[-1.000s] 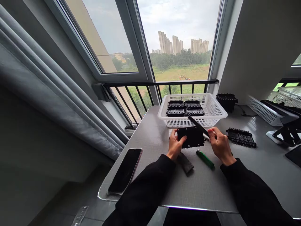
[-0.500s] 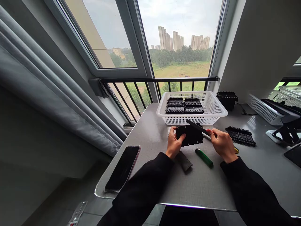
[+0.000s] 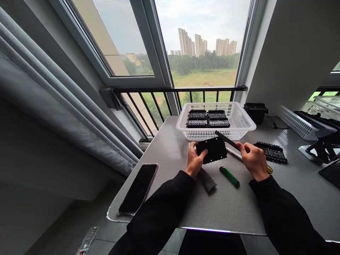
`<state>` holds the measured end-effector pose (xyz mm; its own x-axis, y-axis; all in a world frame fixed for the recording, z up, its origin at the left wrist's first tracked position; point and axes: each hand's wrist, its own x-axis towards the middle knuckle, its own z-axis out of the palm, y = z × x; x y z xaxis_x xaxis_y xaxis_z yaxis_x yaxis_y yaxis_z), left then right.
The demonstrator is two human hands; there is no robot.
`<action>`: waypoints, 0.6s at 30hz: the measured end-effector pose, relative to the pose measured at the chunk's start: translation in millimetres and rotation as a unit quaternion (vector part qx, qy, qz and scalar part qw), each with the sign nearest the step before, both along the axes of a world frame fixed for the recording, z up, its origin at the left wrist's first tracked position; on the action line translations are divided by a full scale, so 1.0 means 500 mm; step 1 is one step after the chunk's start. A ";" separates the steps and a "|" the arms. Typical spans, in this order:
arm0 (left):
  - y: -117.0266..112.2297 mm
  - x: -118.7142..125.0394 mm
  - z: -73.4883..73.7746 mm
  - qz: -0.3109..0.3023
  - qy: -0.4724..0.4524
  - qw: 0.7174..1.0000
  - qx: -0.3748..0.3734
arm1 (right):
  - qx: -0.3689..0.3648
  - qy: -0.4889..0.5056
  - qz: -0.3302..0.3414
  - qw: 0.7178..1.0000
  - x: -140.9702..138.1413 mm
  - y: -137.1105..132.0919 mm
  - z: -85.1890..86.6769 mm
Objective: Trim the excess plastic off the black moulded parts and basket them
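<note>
Lying at the near edge: a dark phone (image 3: pixel 138 189), flat on the grey table (image 3: pixel 225 209), well left of both black sleeves.
Grey strip: a short dark piece (image 3: pixel 207 180) on the tabletop, just beside the left wrist.
Lighter: green (image 3: pixel 229 176), lying between the two wrists, touched by neither.
Left hand (image 3: pixel 194 161): closed on the left edge of the black plate (image 3: pixel 211 149), thumb on its face, fingers behind.
Black plate: held tilted, just in front of the basket.
Right hand (image 3: pixel 253 161): fingers pinched around a slim black tool (image 3: pixel 225 139), whose far end reaches across the plate's upper right corner.
White-shafted tool (image 3: pixel 235 153): on the table under the right hand, yellow end showing past the wrist.
Ribbed black part (image 3: pixel 271 152): flat on the table, right of the hand.
Basket: white mesh (image 3: pixel 212 135), with black parts (image 3: pixel 207 118) stacked in its left half.
Farther back: another black stack (image 3: pixel 255 108) by the wall, then the window railing (image 3: pixel 180 89).
</note>
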<state>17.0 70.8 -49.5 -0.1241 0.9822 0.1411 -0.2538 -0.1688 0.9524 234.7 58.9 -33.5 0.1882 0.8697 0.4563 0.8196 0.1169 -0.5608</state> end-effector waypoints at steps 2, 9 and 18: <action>0.001 0.000 -0.001 0.004 0.006 1.000 0.001 | 0.002 0.015 0.006 1.000 0.002 0.000 0.000; -0.004 0.001 -0.001 -0.043 0.010 0.999 -0.014 | -0.012 -0.001 0.083 0.996 -0.030 -0.008 -0.010; 0.002 -0.001 -0.003 -0.021 0.005 1.000 -0.002 | 0.005 0.012 0.028 1.000 -0.015 -0.010 -0.003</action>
<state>16.4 71.9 -50.9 -0.0814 0.9870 0.1383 -0.2503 -0.1545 0.9558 227.0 53.7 -35.0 0.1509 0.8742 0.4615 0.7981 0.1677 -0.5787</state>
